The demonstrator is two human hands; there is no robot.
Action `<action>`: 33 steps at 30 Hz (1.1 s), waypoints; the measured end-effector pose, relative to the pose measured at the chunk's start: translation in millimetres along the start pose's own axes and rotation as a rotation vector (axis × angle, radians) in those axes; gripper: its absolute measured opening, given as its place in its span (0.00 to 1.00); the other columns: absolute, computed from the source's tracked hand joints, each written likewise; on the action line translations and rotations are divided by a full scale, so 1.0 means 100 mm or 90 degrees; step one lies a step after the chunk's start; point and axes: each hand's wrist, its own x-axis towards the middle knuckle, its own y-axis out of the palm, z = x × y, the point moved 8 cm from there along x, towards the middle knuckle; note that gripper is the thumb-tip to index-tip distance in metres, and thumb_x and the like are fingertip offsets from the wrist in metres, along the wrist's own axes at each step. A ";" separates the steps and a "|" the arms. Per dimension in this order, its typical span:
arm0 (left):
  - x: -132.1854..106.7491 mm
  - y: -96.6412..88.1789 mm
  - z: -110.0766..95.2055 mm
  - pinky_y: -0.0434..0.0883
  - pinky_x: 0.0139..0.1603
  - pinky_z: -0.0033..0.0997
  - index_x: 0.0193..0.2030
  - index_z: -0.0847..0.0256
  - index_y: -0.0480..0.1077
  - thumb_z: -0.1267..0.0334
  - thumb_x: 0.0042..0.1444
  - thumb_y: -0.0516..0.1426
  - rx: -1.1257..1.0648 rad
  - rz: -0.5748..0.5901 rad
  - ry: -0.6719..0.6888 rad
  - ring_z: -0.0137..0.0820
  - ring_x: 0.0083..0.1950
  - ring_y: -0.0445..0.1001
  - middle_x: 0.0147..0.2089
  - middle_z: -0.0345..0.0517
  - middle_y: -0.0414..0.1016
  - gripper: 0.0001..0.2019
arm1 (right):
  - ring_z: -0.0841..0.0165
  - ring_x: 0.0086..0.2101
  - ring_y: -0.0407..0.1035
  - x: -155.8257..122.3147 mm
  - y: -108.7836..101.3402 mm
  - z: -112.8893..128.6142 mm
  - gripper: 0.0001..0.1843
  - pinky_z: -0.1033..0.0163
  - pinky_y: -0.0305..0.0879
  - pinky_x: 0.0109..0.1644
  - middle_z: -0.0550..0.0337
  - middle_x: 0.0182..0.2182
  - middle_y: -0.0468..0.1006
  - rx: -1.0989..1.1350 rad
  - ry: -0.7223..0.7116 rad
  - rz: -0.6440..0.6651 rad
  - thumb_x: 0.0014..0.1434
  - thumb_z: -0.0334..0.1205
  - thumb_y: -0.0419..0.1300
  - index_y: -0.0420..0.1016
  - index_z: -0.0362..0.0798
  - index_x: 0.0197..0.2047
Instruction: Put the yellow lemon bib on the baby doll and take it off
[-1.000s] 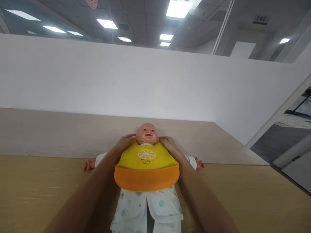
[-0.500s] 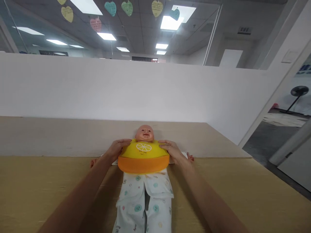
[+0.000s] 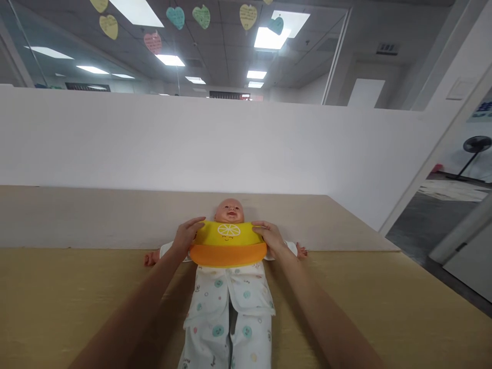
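Observation:
A baby doll (image 3: 229, 210) lies on its back, its arms spread out to both sides. Across its chest is a yellow bib (image 3: 207, 233) with an orange pocket, a white citrus slice and a small smiling mark. My left hand (image 3: 187, 236) grips the bib's upper left edge, and my right hand (image 3: 269, 236) has the upper right edge between thumb and fingers. The thumbs are mostly hidden. Below the bib shows the doll's white printed outfit (image 3: 246, 294), with a top and trousers.
The doll rests on a wooden table (image 3: 77, 297) with a paler raised strip (image 3: 96, 215) along its back. Behind stands a white partition (image 3: 172, 138) topped with glass, where heart-shaped notes (image 3: 176, 18) hang. A doorway with a black fan (image 3: 476, 144) lies at the right.
The bib has shifted up slightly towards the doll's neck, its lower edge now higher on the outfit. Both hands stay at its upper corners, the left a little farther out.

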 end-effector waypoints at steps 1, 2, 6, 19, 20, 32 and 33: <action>-0.05 -0.03 -0.04 0.71 0.46 0.36 0.43 0.61 0.76 0.55 0.44 0.60 0.049 -0.007 0.055 0.36 0.44 0.74 0.41 0.48 0.78 0.20 | 0.68 0.28 0.72 0.02 -0.03 0.00 0.17 0.64 0.66 0.33 0.59 0.26 0.78 -0.018 -0.016 -0.011 0.35 0.36 0.63 0.74 0.45 0.33; -0.12 -0.06 -0.08 0.69 0.51 0.39 0.44 0.59 0.76 0.53 0.46 0.58 0.096 -0.014 0.115 0.38 0.49 0.72 0.46 0.48 0.76 0.19 | 0.68 0.28 0.71 0.02 -0.07 0.02 0.16 0.64 0.66 0.34 0.60 0.26 0.77 -0.041 -0.037 -0.027 0.36 0.38 0.62 0.75 0.45 0.33; -0.59 -0.14 -0.22 0.59 0.63 0.46 0.48 0.53 0.73 0.51 0.53 0.55 0.256 -0.006 0.332 0.39 0.63 0.61 0.61 0.48 0.64 0.18 | 0.68 0.35 0.71 -0.16 -0.23 0.18 0.14 0.65 0.66 0.39 0.57 0.34 0.78 -0.178 -0.156 -0.092 0.43 0.43 0.60 0.75 0.45 0.35; -1.04 -0.09 -0.18 0.67 0.58 0.44 0.45 0.56 0.74 0.48 0.55 0.55 0.410 -0.015 0.460 0.40 0.56 0.69 0.58 0.50 0.64 0.18 | 0.75 0.20 0.62 -0.73 -0.18 -0.02 0.27 0.72 0.51 0.18 0.65 0.21 0.71 -0.030 0.000 -0.022 0.45 0.42 0.65 0.64 0.47 0.49; -1.06 -0.08 -0.18 0.67 0.58 0.44 0.44 0.56 0.74 0.48 0.55 0.55 0.415 -0.025 0.476 0.40 0.56 0.69 0.58 0.51 0.64 0.18 | 0.75 0.21 0.62 -0.72 -0.17 -0.01 0.27 0.72 0.52 0.19 0.65 0.22 0.72 -0.033 -0.009 -0.025 0.46 0.42 0.65 0.64 0.47 0.48; -0.82 -0.66 0.13 0.61 0.60 0.53 0.52 0.59 0.69 0.58 0.61 0.47 0.652 -0.034 0.574 0.47 0.62 0.63 0.56 0.58 0.70 0.18 | 0.57 0.50 0.64 -0.88 -0.66 0.30 0.18 0.52 0.56 0.55 0.50 0.46 0.76 -0.840 -0.476 -0.111 0.61 0.46 0.49 0.74 0.47 0.46; -0.76 -0.70 0.15 0.61 0.60 0.53 0.51 0.58 0.70 0.57 0.60 0.47 0.672 -0.033 0.574 0.47 0.62 0.63 0.55 0.57 0.72 0.17 | 0.56 0.52 0.61 -0.88 -0.69 0.30 0.19 0.51 0.55 0.56 0.51 0.50 0.74 -0.891 -0.506 -0.103 0.61 0.46 0.50 0.74 0.47 0.48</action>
